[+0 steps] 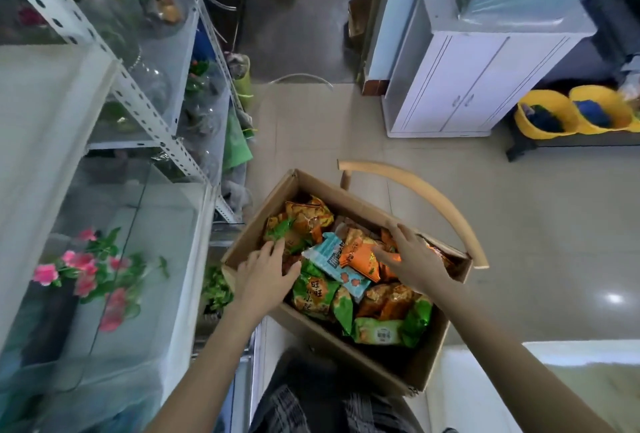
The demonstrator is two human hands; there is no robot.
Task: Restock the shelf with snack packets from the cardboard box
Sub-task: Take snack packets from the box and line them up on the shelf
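The left hand (268, 273) has its fingers (277, 248) spread and loose, grasping nothing. The tips touch a green packet (282, 228) by the left wall of the cardboard box (346, 353). The right hand (414, 259) lies open as well, fingers (398, 231) splayed over the snack packets near the box's far right edge. Its thumb rests on an orange packet (358, 254) and nothing is pinched. A pale blue packet (332, 254) lies in the middle of the full box. The box sits on a wooden chair (446, 204). The shelf (162, 141) stands just left of the box, with pink flowers (83, 266) on it.
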